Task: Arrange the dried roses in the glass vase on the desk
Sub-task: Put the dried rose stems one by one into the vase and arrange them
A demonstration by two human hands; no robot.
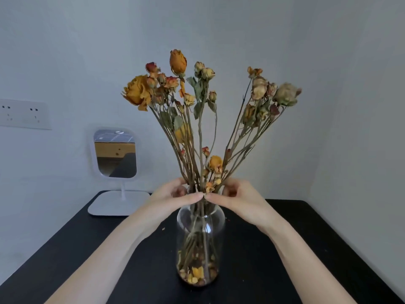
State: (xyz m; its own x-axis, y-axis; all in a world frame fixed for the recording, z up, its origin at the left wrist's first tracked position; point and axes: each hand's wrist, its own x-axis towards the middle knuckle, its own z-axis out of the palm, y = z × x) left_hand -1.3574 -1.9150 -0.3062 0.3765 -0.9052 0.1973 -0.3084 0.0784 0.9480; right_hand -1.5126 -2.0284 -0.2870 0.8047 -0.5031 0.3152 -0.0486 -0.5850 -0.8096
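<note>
Straight ahead at 12 o'clock, on the black desk, stands the glass vase, upright, with loose petals and crumbs lying in its base. The dried roses are already in it.

Your left hand and right hand curl round the stems at the vase mouth, with the thumbs meeting tip to tip in front.

Expect almost no weight. The stems look stiff and brittle and the heads are likely to shed, so take hold low on the bare stems, never by the blooms. The glass is smooth and will likely tip easily, so steady it.

The bunch fans towards 11 and 1 o'clock, leaving a gap between.

Your fingers behind the stems are hidden, and I cannot tell whether the thumbs also press the glass neck. Inside the vase the stem ends blur together.

Beyond, at 10 o'clock, stand a white mirror and a wall socket.
</note>
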